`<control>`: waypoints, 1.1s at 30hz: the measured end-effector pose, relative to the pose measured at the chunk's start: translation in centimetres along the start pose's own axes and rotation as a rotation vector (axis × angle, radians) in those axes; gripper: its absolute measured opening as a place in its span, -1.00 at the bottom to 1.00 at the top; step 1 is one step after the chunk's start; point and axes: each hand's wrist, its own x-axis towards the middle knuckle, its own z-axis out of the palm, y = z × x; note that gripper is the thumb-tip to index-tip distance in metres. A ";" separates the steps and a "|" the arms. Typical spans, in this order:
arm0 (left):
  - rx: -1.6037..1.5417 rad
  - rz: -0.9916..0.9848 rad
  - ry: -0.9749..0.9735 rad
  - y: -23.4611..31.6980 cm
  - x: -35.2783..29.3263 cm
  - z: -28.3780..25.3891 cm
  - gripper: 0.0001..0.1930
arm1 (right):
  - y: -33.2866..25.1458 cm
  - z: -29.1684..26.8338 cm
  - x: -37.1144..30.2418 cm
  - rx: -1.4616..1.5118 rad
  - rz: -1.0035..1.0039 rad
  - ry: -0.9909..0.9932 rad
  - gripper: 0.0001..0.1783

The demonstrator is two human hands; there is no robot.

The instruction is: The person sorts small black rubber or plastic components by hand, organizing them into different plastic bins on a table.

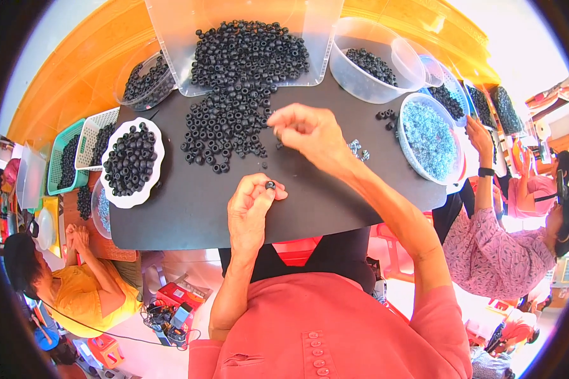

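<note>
At the far left a person in a yellow top is sitting with hands together, beside two mesh baskets, one green and one white, both holding black beads. Next to them a white scalloped dish is lying on the black board, heaped with more beads, and behind it a clear round tub is holding another lot.

The left hand is resting near the board's front edge, thumb and forefinger pinching one black bead.

Mid-board, a big loose pile of beads is spilling out of a clear rectangular tray; they are too many to count. The right hand is reaching to the pile's right edge, fingertips pressed together; what they are nipping, I cannot tell.

To the right, small silver pieces are lying just beside that hand. Further right, a clear bowl is holding black beads, and a white bowl is filled with silvery parts. At the far right a second person in a pink patterned top is raising a hand.
</note>
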 end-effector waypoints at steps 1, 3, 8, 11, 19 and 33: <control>-0.013 0.009 0.016 0.1 0.1 0.2 -0.86 | 0.1 0.6 -1.1 0.057 0.007 -0.040 -0.78; -0.026 0.015 0.029 -0.1 0.1 0.3 -0.86 | -0.8 1.7 -3.7 0.178 0.136 -0.156 -0.82; -0.042 0.001 0.108 -0.2 0.1 0.3 -0.85 | 1.0 3.1 -5.7 0.084 0.037 -0.088 -0.86; -0.027 -0.005 0.109 -0.4 0.1 0.2 -0.84 | 1.2 2.6 -6.1 0.172 0.034 -0.108 -0.82; -0.008 -0.011 0.075 0.0 0.1 0.5 -0.85 | 0.4 2.1 -6.3 0.325 0.123 -0.002 -0.86; 0.121 -0.013 0.036 0.1 0.0 0.6 -0.86 | -0.7 0.5 -5.6 0.068 0.046 -0.202 -0.79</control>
